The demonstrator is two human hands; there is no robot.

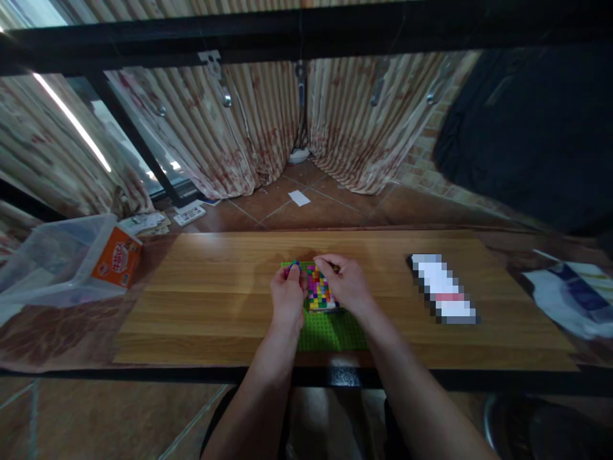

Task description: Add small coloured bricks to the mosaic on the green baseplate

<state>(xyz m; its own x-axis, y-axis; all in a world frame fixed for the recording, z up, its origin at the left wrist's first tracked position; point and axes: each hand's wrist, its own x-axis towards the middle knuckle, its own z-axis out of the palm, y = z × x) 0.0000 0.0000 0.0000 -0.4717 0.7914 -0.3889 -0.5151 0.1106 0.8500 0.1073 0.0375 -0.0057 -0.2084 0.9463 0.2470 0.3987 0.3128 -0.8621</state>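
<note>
A green studded baseplate (330, 332) lies on the wooden tabletop (215, 300) near its front edge. On it sits a block of small bricks in many colours (320, 291). My left hand (288, 295) is closed at the block's left side, its fingertips pinching a small purple or blue piece that I cannot make out clearly. My right hand (345, 281) curls over the block's far right corner, fingers bent and pressed on the bricks.
A clear plastic bin (52, 259) with an orange label stands at the table's left end. A blurred white object (443, 287) lies to the right, and a white bag (572, 294) further right. Curtains and a black frame stand behind.
</note>
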